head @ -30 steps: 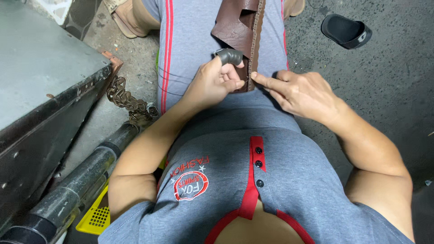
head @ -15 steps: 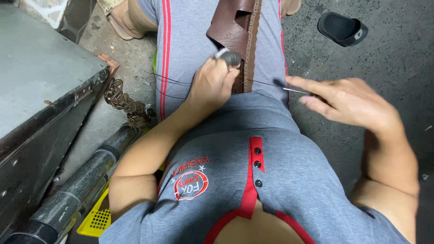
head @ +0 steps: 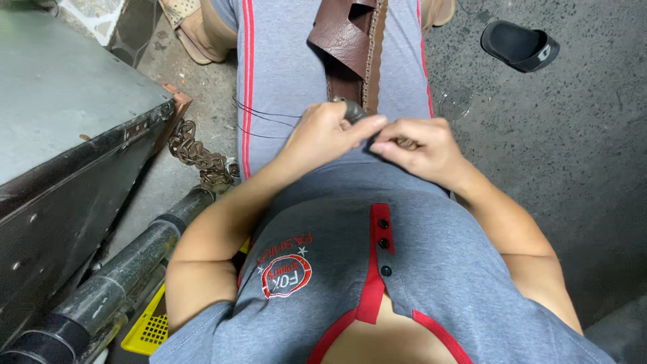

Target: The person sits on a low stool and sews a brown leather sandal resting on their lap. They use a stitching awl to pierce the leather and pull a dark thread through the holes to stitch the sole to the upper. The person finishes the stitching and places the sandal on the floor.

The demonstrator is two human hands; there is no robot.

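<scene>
Leather strip lies across the lap; left hand and right hand, fingers curled, pinch-grip its near end.

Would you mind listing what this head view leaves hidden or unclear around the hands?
- Needle, if any: covered by the right hand.
- Dark tool: mostly covered by the left hand.
- Brown leather piece: top cut off by the frame edge.
- Thread: too thin to trace to the leather.
</scene>
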